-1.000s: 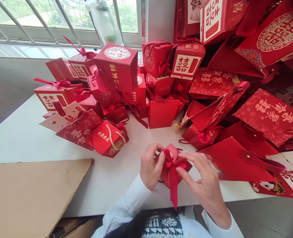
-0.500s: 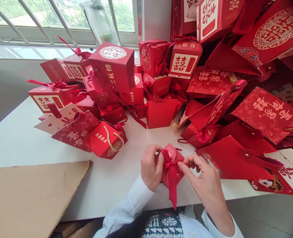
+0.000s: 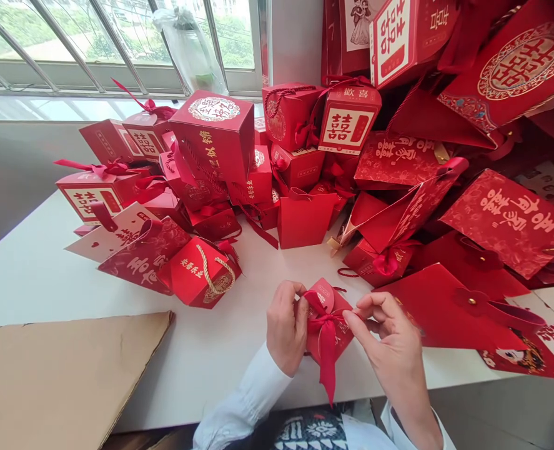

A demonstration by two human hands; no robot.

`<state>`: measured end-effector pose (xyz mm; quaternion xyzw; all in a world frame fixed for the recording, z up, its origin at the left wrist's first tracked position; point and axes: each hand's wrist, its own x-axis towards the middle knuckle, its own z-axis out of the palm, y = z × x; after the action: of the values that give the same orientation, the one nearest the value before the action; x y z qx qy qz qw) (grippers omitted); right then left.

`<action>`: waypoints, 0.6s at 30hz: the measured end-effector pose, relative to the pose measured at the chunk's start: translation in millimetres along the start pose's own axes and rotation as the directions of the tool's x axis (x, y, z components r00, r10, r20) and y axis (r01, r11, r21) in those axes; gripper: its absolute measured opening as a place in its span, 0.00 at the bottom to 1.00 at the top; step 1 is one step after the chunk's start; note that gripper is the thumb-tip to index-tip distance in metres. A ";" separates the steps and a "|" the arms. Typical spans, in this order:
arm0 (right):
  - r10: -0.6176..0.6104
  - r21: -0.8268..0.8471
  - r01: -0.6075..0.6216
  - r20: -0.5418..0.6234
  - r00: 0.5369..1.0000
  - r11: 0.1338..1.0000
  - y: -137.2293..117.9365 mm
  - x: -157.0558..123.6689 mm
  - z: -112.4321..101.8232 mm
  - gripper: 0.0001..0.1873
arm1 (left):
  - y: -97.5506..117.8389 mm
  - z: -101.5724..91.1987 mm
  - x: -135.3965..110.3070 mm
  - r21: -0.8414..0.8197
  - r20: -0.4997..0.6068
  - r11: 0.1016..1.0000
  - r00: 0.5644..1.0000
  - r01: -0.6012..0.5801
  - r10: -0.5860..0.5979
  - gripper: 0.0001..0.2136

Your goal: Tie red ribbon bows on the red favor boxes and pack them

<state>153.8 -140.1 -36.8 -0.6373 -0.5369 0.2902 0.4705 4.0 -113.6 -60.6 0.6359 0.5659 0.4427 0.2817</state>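
A small red gift box [image 3: 340, 342] stands near the front edge of the white table, between my hands. A dark red ribbon [image 3: 326, 362] is tied across its top, with a long tail hanging down the front. My left hand [image 3: 286, 325] is closed at the box's left side, thumb and fingers pinching the ribbon's left loop. On the right side, thumb and forefinger of my right hand [image 3: 386, 331] pinch the ribbon just right of the knot. The other fingers of that hand are curled.
Red gift boxes [image 3: 213, 134] and bags crowd the back of the white table [image 3: 202, 350]. A red box with a gold cord [image 3: 202, 275] stands left of my hands. Flat red bags [image 3: 440, 300] lie close on the right. Brown cardboard [image 3: 61, 375] covers the front left.
My right hand has drawn slightly right and down, pulling the ribbon outward from the knot. The left hand keeps its hold. The whole view has shifted slightly.
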 end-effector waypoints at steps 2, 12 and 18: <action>0.021 -0.007 -0.021 -0.027 0.999 1.000 -0.3 -1.1 1.8 0.10 | -0.7 -0.3 -0.2 0.001 0.000 1.000 1.000 -0.006 0.006 0.07; 0.084 -0.126 -0.084 -0.001 0.996 0.989 -6.4 0.4 -1.2 0.14 | -5.5 -0.6 -2.5 -0.067 -0.001 0.998 1.000 -0.003 0.003 0.05; 0.157 -0.084 -0.143 0.195 0.968 0.986 -1.0 10.4 -16.5 0.18 | -0.6 -15.2 0.7 -0.027 0.023 0.963 0.962 -0.270 0.270 0.12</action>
<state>170.5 -134.8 -28.1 -0.6594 -0.5415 0.3691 0.3683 -9.8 -114.9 -54.1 0.7095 0.4649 0.4753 0.2337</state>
